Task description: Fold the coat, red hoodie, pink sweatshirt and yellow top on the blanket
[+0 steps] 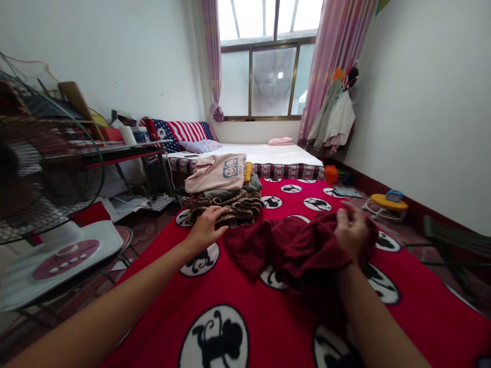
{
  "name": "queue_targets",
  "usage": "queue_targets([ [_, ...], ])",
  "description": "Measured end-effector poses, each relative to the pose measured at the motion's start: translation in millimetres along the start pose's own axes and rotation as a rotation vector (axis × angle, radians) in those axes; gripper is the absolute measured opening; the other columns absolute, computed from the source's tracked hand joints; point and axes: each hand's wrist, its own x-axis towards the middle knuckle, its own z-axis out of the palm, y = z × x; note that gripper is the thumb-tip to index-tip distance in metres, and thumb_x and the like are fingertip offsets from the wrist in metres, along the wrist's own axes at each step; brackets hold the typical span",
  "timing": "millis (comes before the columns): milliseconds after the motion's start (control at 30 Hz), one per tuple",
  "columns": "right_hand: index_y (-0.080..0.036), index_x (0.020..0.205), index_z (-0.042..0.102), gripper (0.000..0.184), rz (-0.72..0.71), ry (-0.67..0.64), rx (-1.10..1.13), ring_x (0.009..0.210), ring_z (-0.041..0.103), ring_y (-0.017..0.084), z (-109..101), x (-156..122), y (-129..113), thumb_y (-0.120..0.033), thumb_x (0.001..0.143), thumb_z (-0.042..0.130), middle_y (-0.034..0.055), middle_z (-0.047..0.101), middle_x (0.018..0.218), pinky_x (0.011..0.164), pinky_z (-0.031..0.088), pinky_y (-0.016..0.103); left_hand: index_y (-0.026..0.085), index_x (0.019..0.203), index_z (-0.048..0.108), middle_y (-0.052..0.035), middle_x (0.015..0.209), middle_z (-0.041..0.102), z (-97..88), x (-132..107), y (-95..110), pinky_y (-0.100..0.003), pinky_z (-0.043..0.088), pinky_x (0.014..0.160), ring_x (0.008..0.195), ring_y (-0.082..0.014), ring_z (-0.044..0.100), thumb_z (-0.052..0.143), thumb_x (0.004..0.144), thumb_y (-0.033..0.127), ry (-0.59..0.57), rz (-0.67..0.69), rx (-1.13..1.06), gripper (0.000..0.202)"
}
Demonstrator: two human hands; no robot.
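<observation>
The fingers (351, 217) of the right hand (355, 237) are curled and gathered into the maroon garment (291, 250), while the fingers (217, 210) of the left hand (205, 230) are spread, their tips resting on the brown patterned garment (224, 207). The room has white walls, with a window (264, 76) and pink curtains (339, 66) at the far end. Beneath the window lies a bed (264, 152) with a star-and-stripe pillow (178, 133) at its left end. To the left stand a desk (126, 149) bearing assorted items and a fan (42, 163). To the right, clothes (332, 115) hang against the wall, and a yellow stool (387, 202) stands near it. Nearest the hands, a red blanket (146, 306) with round black-and-white prints lies spread out. The maroon garment sits crumpled on it, right of a folded stack (222, 189). The brown garment lies low in the stack, and a pale pink top (215, 173) lies uppermost.
</observation>
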Motion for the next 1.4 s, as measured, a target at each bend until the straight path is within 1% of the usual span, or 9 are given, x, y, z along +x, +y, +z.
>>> queue_targets([
  [133, -0.022, 0.107, 0.069, 0.036, -0.082, -0.635, -0.243, 0.113, 0.059, 0.029, 29.1, -39.2, -14.0, -0.046, 0.088, 0.052, 0.0101, 0.069, 0.116, 0.107, 0.031, 0.056, 0.023, 0.146, 0.040, -0.0135, 0.146, 0.043, 27.6, 10.7, -7.5, -0.050, 0.032, 0.112, 0.135, -0.0325, 0.039, 0.075, 0.069, 0.032, -0.080, 0.012, 0.273, 0.084],
  [233, -0.023, 0.114, 0.068, 0.039, -0.171, -0.813, -0.468, 0.122, 0.053, 0.032, 39.9, -59.3, -20.2, -0.044, 0.083, 0.061, 0.0108, 0.063, 0.128, 0.112, 0.015, 0.063, 0.022, 0.151, 0.030, -0.0155, 0.146, 0.043, 43.4, 24.4, -12.9, -0.051, 0.031, 0.112, 0.137, -0.0339, 0.036, 0.071, 0.074, 0.038, -0.146, 0.003, 0.343, 0.088],
  [467, -0.027, 0.114, 0.067, 0.034, -0.187, -0.824, -0.449, 0.123, 0.053, 0.029, 34.7, -60.0, -14.0, -0.042, 0.086, 0.058, 0.0076, 0.062, 0.130, 0.113, 0.016, 0.060, 0.032, 0.152, 0.026, -0.0133, 0.155, 0.027, 61.8, 63.4, -30.8, -0.047, 0.046, 0.097, 0.126, -0.0370, 0.046, 0.070, 0.070, 0.030, -0.182, -0.055, 0.419, 0.094],
  [667, -0.027, 0.113, 0.067, 0.031, -0.158, -0.828, -0.418, 0.123, 0.053, 0.028, 35.1, -60.2, -13.5, -0.040, 0.086, 0.059, 0.0062, 0.062, 0.131, 0.114, 0.016, 0.059, 0.037, 0.140, 0.048, -0.0091, 0.136, 0.050, 64.2, 72.0, -47.8, -0.038, 0.050, 0.088, 0.108, -0.0270, 0.054, 0.049, 0.079, 0.006, -0.214, 0.086, 0.551, 0.068],
  [800, -0.028, 0.112, 0.068, 0.030, -0.150, -0.822, -0.402, 0.123, 0.053, 0.028, 34.3, -59.5, -12.2, -0.039, 0.086, 0.058, 0.0057, 0.063, 0.129, 0.113, 0.017, 0.059, 0.035, 0.125, 0.062, -0.0081, 0.109, 0.062, 48.4, 80.8, -60.9, -0.034, 0.051, 0.081, 0.106, -0.0262, 0.053, 0.046, 0.079, 0.002, -0.304, 0.210, 0.561, 0.059],
  [1000, -0.028, 0.112, 0.068, 0.029, -0.151, -0.826, -0.397, 0.122, 0.053, 0.027, 33.9, -58.6, -10.4, -0.040, 0.087, 0.057, 0.0049, 0.063, 0.130, 0.114, 0.018, 0.058, 0.027, 0.095, 0.070, -0.0091, 0.102, 0.062, 3.9, 99.2, -88.7, -0.037, 0.048, 0.088, 0.109, -0.0267, 0.051, 0.045, 0.086, 0.007, -0.432, 0.338, 0.592, 0.033],
  [1233, -0.026, 0.113, 0.068, 0.030, -0.147, -0.829, -0.405, 0.123, 0.053, 0.027, 33.4, -58.7, -12.2, -0.039, 0.087, 0.059, 0.0058, 0.062, 0.131, 0.114, 0.018, 0.057, 0.018, 0.083, 0.063, -0.0042, 0.111, 0.063, -17.9, 77.5, -136.5, -0.043, 0.036, 0.106, 0.120, -0.0256, 0.044, 0.048, 0.081, 0.005, -0.401, 0.162, 0.519, 0.020],
  [1333, -0.027, 0.112, 0.068, 0.030, -0.154, -0.827, -0.402, 0.122, 0.053, 0.027, 33.1, -59.0, -12.2, -0.039, 0.087, 0.057, 0.0058, 0.062, 0.131, 0.114, 0.018, 0.057, 0.017, 0.079, 0.064, -0.0038, 0.114, 0.062, -20.9, 71.3, -143.2, -0.050, 0.032, 0.108, 0.122, -0.0274, 0.044, 0.052, 0.077, 0.005, -0.385, 0.081, 0.524, 0.017],
  [1400, -0.027, 0.113, 0.068, 0.030, -0.152, -0.829, -0.404, 0.123, 0.053, 0.027, 33.3, -59.3, -12.2, -0.039, 0.087, 0.057, 0.0056, 0.062, 0.131, 0.114, 0.018, 0.057, 0.018, 0.080, 0.067, -0.0058, 0.113, 0.063, -27.0, 78.1, -140.5, -0.049, 0.039, 0.103, 0.118, -0.0295, 0.050, 0.062, 0.069, 0.009, -0.452, -0.041, 0.482, 0.015],
])
